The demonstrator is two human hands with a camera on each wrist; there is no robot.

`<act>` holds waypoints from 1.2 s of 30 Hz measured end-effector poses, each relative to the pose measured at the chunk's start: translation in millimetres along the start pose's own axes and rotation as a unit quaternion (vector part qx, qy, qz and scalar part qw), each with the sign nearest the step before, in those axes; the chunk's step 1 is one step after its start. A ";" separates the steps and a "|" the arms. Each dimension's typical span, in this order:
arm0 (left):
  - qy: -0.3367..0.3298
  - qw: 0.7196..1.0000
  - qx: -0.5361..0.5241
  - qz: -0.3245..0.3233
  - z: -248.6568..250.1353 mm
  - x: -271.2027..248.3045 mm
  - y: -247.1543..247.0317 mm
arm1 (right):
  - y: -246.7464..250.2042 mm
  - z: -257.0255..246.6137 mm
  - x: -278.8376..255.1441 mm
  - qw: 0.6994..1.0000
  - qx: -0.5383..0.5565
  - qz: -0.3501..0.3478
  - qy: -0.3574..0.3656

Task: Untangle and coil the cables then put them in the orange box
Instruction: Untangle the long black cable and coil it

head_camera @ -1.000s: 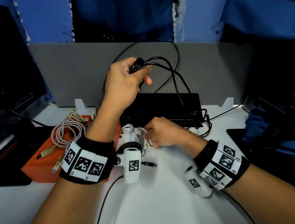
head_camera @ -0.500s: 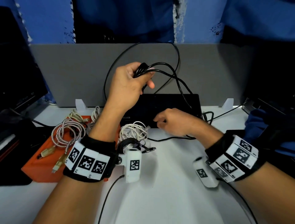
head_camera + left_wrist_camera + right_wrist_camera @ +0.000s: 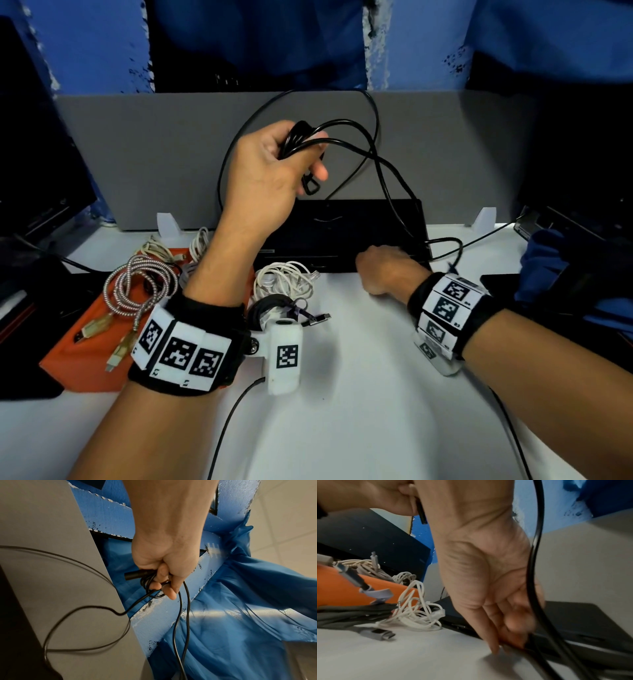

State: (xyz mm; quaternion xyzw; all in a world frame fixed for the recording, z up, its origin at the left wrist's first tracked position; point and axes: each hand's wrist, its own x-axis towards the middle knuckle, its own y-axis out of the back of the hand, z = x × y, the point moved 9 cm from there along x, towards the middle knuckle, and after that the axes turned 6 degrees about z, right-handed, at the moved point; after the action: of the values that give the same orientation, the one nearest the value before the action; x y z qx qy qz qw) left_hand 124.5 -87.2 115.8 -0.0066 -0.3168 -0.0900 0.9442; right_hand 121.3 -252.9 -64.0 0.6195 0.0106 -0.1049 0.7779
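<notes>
Moved right since a second ago: right hand (image 3: 383, 270), off the white cable bundle (image 3: 286, 282), now pinching the black cable (image 3: 376, 161) low at the desk (image 3: 342, 394). Left hand (image 3: 267, 178) raised, still clamped on gathered black loops. Coiling underway, slack remaining. Braided cable (image 3: 140, 287) on the orange box (image 3: 85, 356), far left.

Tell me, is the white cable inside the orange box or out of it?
Out. The white cable lies bundled on the white table, beside the orange box.

White table (image 3: 342, 394) holds orange box (image 3: 85, 346), white cable bundle (image 3: 287, 281).
</notes>
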 end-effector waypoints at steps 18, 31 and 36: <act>0.096 0.976 -0.009 -0.195 -14.2 -5.9 -67.3 | 135.3 107.1 -112.9 0.857 0.403 0.322 -0.012; 0.079 0.979 0.017 -0.189 9.2 38.6 -111.9 | 176.2 190.7 -123.1 0.783 0.458 0.421 -0.004; 0.049 0.995 -0.017 -0.088 32.1 60.1 -95.4 | 119.0 175.7 -107.1 0.887 0.417 0.195 0.032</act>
State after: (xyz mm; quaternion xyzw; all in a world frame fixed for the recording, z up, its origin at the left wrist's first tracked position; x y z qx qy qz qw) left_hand 135.8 -188.7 173.2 0.0097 -0.2682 -0.1782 0.9467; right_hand 17.6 -381.4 106.9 0.8797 -0.1297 0.0738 0.4515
